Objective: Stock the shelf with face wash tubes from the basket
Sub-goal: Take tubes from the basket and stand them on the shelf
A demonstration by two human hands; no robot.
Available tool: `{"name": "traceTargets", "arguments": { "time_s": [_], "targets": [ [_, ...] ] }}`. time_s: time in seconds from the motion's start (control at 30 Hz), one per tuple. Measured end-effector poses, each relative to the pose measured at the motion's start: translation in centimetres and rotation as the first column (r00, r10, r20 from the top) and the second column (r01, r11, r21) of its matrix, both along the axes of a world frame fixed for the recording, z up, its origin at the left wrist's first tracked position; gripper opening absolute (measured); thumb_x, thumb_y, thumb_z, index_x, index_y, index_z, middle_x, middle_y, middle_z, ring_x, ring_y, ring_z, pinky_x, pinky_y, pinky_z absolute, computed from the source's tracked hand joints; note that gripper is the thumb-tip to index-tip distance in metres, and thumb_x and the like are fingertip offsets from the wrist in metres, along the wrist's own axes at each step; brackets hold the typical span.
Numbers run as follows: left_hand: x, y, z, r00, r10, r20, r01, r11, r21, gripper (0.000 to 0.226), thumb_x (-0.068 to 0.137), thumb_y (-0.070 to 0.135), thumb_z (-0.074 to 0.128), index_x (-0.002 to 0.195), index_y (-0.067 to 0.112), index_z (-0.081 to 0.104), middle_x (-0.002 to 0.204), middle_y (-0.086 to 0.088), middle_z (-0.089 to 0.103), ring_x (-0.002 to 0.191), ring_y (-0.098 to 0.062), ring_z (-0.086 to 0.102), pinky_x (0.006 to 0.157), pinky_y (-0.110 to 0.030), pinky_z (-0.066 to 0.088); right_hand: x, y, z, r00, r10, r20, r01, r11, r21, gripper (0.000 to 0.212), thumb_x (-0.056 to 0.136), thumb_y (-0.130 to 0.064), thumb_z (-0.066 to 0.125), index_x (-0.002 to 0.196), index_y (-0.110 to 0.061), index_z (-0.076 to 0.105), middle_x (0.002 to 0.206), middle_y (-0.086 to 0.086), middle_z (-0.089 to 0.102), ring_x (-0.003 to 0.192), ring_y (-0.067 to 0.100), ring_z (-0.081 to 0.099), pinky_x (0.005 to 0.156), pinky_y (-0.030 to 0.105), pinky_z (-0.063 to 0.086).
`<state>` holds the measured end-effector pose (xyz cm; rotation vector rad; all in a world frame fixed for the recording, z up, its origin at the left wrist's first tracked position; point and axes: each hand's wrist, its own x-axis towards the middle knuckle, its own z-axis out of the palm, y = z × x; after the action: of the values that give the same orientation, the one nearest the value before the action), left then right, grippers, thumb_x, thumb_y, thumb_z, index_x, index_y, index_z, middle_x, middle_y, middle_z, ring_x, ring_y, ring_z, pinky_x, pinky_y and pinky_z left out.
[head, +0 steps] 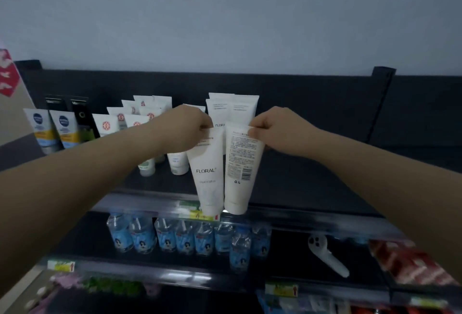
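My left hand pinches the top seam of a white FLORAL face wash tube, cap down, its front label facing me. My right hand pinches the top of a second white tube that shows its printed back and barcode. Both tubes hang side by side over the front edge of the dark top shelf. Behind them stand two or three more FLORAL tubes in a row on the shelf. No basket is in view.
Left on the top shelf stand white tubes with red logos, blue-and-yellow tubes and black tubes. The shelf below holds several small water bottles, a white handheld device and red packets. The top shelf's right part is bare.
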<state>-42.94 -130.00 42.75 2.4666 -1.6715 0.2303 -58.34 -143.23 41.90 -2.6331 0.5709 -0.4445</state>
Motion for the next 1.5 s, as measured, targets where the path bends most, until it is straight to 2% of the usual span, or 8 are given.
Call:
{"name": "traceTargets", "arguments": {
  "time_s": [0.27, 0.6, 0.67, 0.93, 1.03, 1.23, 1.4, 1.5],
  "targets": [
    [2.8, -3.5, 2.1, 0.995, -0.011, -0.098, 0.013, 1.0, 0.023, 0.028, 0.095, 0.012, 0.049, 0.118, 0.013, 0.064, 0.098, 0.005, 0.057, 0.091, -0.012, 0.05, 0.08, -0.023, 0.036, 2.4, -4.0, 1.3, 0.998, -0.037, 0.049, 0.034, 0.998, 0.06, 0.023, 0.093, -0.02, 0.054, 0.095, -0.007, 0.073, 0.097, 0.006, 0.073, 0.089, 0.021, 0.07, 0.086, 0.041, 0.056],
    [7.7, -8.2, 2.6, 0.996, -0.088, 0.025, 0.087, 0.995, 0.039, 0.026, 0.095, 0.012, 0.045, 0.111, 0.012, 0.066, 0.106, -0.003, 0.066, 0.09, -0.021, 0.057, 0.07, -0.027, 0.045, 6.0, -6.2, 1.3, 0.985, -0.17, 0.025, 0.17, 0.985, 0.015, 0.024, 0.095, -0.022, 0.052, 0.097, -0.01, 0.073, 0.097, 0.003, 0.071, 0.087, 0.017, 0.067, 0.086, 0.036, 0.055],
    [8.3, -8.9, 2.4, 0.994, -0.099, 0.037, 0.097, 0.994, 0.048, 0.027, 0.095, 0.012, 0.044, 0.112, 0.012, 0.065, 0.108, -0.004, 0.065, 0.088, -0.02, 0.055, 0.063, -0.025, 0.043, 6.5, -6.6, 1.2, 0.982, -0.19, 0.015, 0.19, 0.982, 0.004, 0.024, 0.095, -0.022, 0.051, 0.095, -0.01, 0.073, 0.096, 0.003, 0.071, 0.087, 0.018, 0.067, 0.083, 0.035, 0.056],
    [10.3, -11.1, 1.3, 0.99, -0.135, 0.051, 0.132, 0.99, 0.057, 0.031, 0.094, 0.011, 0.042, 0.115, 0.016, 0.064, 0.114, -0.002, 0.063, 0.102, -0.025, 0.058, 0.084, -0.035, 0.048, 8.4, -7.5, 0.3, 0.961, -0.276, -0.023, 0.275, 0.961, -0.02, 0.03, 0.094, -0.018, 0.049, 0.09, 0.006, 0.067, 0.09, 0.019, 0.069, 0.083, 0.033, 0.065, 0.064, 0.03, 0.049],
    [10.6, -11.6, 0.8, 0.987, -0.155, 0.047, 0.152, 0.987, 0.058, 0.03, 0.094, 0.012, 0.043, 0.117, 0.014, 0.064, 0.114, -0.005, 0.062, 0.102, -0.026, 0.058, 0.082, -0.033, 0.046, 8.7, -7.7, 0.0, 0.951, -0.304, -0.053, 0.302, 0.952, -0.052, 0.033, 0.096, -0.018, 0.046, 0.069, -0.004, 0.058, 0.067, 0.007, 0.059, 0.062, 0.021, 0.054, 0.051, 0.026, 0.042],
    [11.0, -12.2, 0.3, 0.985, -0.172, 0.023, 0.171, 0.984, 0.044, 0.032, 0.096, 0.015, 0.043, 0.122, 0.015, 0.061, 0.118, -0.006, 0.06, 0.107, -0.026, 0.055, 0.083, -0.031, 0.042, 9.3, -7.9, -0.3, 0.944, -0.326, -0.057, 0.319, 0.942, -0.105, 0.036, 0.096, -0.015, 0.044, 0.061, -0.008, 0.05, 0.064, 0.005, 0.053, 0.054, 0.014, 0.045, 0.047, 0.022, 0.035],
    [11.2, -12.4, 0.3, 0.981, -0.19, 0.021, 0.189, 0.981, 0.051, 0.031, 0.095, 0.013, 0.044, 0.121, 0.015, 0.061, 0.119, -0.006, 0.061, 0.106, -0.027, 0.057, 0.085, -0.032, 0.045, 10.0, -8.1, -0.4, 0.933, -0.356, -0.059, 0.343, 0.926, -0.16, 0.028, 0.092, -0.011, 0.044, 0.082, 0.007, 0.063, 0.072, 0.014, 0.06, 0.061, 0.018, 0.048, 0.051, 0.026, 0.038],
    [11.4, -12.4, 0.2, 0.981, -0.194, 0.016, 0.193, 0.98, 0.046, 0.032, 0.095, 0.014, 0.045, 0.122, 0.014, 0.061, 0.12, -0.006, 0.062, 0.107, -0.026, 0.057, 0.088, -0.034, 0.047, 10.2, -8.0, 0.0, 0.937, -0.347, -0.031, 0.334, 0.92, -0.205, 0.027, 0.089, -0.011, 0.048, 0.096, -0.004, 0.073, 0.092, 0.009, 0.072, 0.075, 0.017, 0.064, 0.068, 0.029, 0.055]
  ]
}}
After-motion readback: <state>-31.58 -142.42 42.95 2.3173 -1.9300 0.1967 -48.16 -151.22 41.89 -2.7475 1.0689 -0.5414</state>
